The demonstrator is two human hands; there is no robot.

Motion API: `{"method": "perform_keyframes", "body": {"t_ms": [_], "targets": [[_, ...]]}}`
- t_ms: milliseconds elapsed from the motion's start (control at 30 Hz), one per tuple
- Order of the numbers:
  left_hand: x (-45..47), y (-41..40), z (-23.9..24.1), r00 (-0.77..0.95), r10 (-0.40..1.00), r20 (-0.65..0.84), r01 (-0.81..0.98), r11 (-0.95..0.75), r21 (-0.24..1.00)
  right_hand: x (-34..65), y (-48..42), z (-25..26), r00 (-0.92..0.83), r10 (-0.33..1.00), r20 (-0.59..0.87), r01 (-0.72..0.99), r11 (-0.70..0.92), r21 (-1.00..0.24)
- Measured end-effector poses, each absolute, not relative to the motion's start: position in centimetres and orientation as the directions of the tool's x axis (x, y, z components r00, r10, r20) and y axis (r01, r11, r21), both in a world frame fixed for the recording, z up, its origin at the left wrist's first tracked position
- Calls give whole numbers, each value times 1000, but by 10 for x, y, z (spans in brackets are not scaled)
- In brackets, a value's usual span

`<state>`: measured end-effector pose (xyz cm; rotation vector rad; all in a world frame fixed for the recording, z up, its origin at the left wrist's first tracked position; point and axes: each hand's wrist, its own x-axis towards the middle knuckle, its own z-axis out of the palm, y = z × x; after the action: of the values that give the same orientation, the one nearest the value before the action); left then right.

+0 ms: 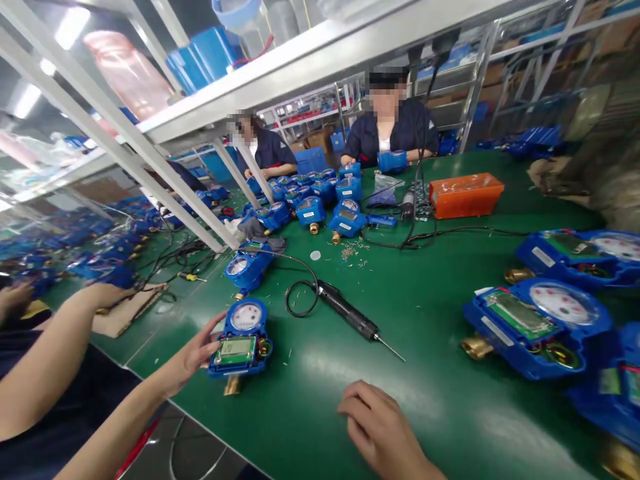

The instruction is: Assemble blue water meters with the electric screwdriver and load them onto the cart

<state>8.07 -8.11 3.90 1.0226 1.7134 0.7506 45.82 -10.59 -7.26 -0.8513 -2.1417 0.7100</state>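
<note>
**Hands at a blue meter on a big green table**

A big green table (pixel 440 373) is filling most of the view. A metal shelf frame (pixel 310 53) is running over it, with blue tubs sitting on top. Two people in dark shirts are sitting at the far side, one near the middle (pixel 390 130) and one more to the left (pixel 265 150). A neighbour's arm (pixel 55 353) is reaching out along the left edge of the table.

On the right, two big open meters are lying near the camera, one in front (pixel 537 327) and one behind it (pixel 580 257). A crowd of blue meters (pixel 310 200) is sitting farther back, near the two people. An orange box (pixel 466 193) is standing past the middle of the table.

A black power screwdriver (pixel 347 313) is lying in the middle of the table, its thin tip pointing to the right. Its black cable (pixel 300 293) is curling into a loop at its back end.

The blue meter (pixel 243 340) is lying flat near the front left edge of the table, with its round dial up and a small screen below it. A brass pipe end (pixel 231 385) is sticking out toward the camera. Another meter (pixel 247 267) is sitting just behind it.

The left hand (pixel 200 353) is open, and its fingers are touching the left side of the blue meter. The right hand (pixel 380 420) is resting on the table, well apart from the meter, with its fingers bent in. I cannot tell if anything small is inside it.

Tiny screws (pixel 350 252) are lying scattered past the screwdriver, next to a little white disc (pixel 315 255).
</note>
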Motion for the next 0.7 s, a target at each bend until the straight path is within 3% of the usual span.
{"method": "perform_keyframes", "body": {"t_ms": [233,400,533,700], "targets": [[32,-81,8,-29,946,-324,144,325,935,430,-120,-73,-593,672,444,526,740,-419],[26,-86,-5,-82,944,-320,-162,304,939,357,-138,-73,-336,788,516,601,602,-526],[59,-100,-17,-193,923,-333,-410,233,882,292,-135,-71,-314,855,413,586,516,-625],[92,-117,-29,-138,953,-268,-494,169,853,252,-106,-68,-188,890,415,487,451,-748]]}}
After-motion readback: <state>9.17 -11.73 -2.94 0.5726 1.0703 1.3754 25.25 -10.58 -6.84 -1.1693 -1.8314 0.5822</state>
